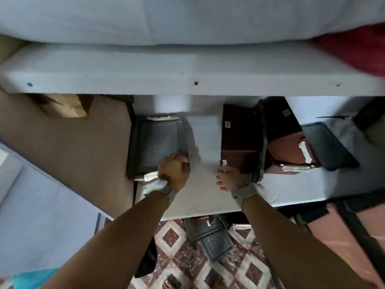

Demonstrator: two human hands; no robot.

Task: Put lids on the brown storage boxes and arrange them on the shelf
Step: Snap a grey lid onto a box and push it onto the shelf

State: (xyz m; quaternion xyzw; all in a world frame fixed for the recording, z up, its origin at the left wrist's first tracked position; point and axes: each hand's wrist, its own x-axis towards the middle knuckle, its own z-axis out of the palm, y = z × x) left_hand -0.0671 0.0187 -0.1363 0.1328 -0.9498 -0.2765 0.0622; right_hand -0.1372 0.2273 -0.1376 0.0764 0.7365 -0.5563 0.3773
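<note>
A: What sits straight below the left hand (174, 170) and its grip?
B: Floor tiles (239, 265), maroon diamonds on white, with a black cloth (148, 261) on them.
A: And above it, to the left?
B: A crumpled brown paper bag (66, 107). Far up-right there's red fabric (358, 49), and far down-left a turquoise patch (31, 280).

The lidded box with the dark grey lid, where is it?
In the head view, the lidded box sits left on the white shelf, under the left hand.
</note>
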